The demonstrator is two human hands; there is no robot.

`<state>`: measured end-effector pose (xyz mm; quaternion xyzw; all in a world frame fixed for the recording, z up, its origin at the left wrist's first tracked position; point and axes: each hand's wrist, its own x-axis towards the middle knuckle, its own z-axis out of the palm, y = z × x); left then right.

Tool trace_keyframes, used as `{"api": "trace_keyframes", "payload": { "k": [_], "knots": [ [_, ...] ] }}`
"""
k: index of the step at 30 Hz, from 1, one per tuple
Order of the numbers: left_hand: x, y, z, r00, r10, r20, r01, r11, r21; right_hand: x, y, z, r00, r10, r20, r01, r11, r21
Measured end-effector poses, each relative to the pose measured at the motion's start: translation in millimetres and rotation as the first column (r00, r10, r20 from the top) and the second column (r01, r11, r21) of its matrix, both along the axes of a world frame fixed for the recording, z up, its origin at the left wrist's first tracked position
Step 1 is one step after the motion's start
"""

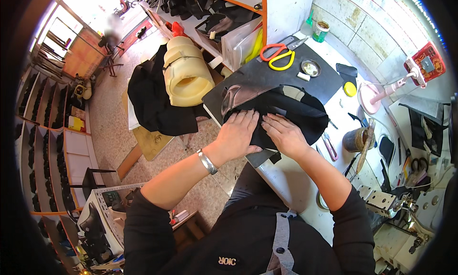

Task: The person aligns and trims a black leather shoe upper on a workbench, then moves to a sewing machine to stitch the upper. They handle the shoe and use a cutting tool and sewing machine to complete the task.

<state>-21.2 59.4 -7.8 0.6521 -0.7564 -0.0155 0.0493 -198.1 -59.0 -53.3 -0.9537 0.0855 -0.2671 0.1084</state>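
Observation:
A black piece of soft material [305,114] with a curved outline lies over a dark grey mat [312,65] at the table's near corner. Its left part shows a shiny brownish-grey face [237,97]; whether it is leather I cannot tell. My left hand [237,136] rests on its near left side, fingers stretched out and thumb apart. Beside it my right hand [285,134] lies flat on the same piece, fingertips close to the left ones. Neither hand grips anything. The part under my palms is hidden.
Beyond the piece are scissors [278,56] with red and yellow handles, a small round dish [310,68] and a green tin [321,32]. At right stand a pink phone stand [377,96], a dark pot [355,140] and a sewing machine [381,201]. Foam rolls [188,75] stand at left.

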Motion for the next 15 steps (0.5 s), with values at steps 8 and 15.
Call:
{"api": "trace_keyframes", "payload": {
  "k": [8, 15],
  "knots": [
    [-5.3, -1.6, -0.7, 1.0, 0.024, 0.013, -0.023, 1.0, -0.012, 2.7, 12.6, 8.2, 0.984, -0.171, 0.056, 0.163, 0.979, 0.12],
    [-8.3, -3.3, 7.7, 0.995, 0.083, -0.06, -0.078, 0.994, 0.08, 15.2, 12.6, 10.9, 0.921, -0.387, 0.046, 0.367, 0.901, 0.231]
  ]
}}
